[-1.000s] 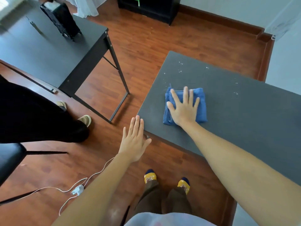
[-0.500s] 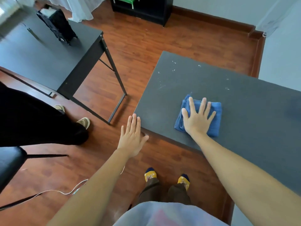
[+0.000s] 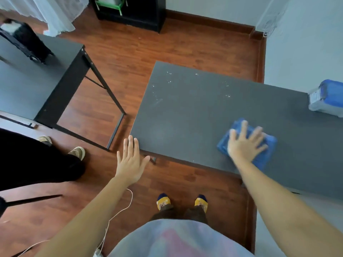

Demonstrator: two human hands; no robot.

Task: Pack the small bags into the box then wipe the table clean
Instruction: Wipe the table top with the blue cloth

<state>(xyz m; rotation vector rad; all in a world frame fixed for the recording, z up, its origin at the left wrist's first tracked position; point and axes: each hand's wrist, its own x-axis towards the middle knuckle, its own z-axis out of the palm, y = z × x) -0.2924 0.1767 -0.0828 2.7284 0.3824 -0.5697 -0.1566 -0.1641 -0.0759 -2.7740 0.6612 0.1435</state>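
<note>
My right hand (image 3: 245, 143) lies flat, fingers spread, pressing a folded blue cloth (image 3: 267, 145) onto the dark grey table (image 3: 185, 115) near its front edge. The hand and cloth are motion-blurred. My left hand (image 3: 130, 160) hovers open, palm down, beside the table's front left corner, holding nothing. White specks and smears dot the far left part of the tabletop. A box with a blue lid (image 3: 328, 99) stands at the table's right end, partly cut off by the frame. No small bags show.
A second dark table (image 3: 37, 84) with a black case (image 3: 24, 41) stands to the left. Another person's dark-clothed legs and shoes (image 3: 77, 152) are on the wooden floor at left. A white cable (image 3: 118, 214) trails by my feet. Black shelf at the back wall.
My right hand has slid the blue cloth rightward and toward the table's front edge. The view has turned right, bringing the blue-lidded box into sight. My left hand stays by the corner.
</note>
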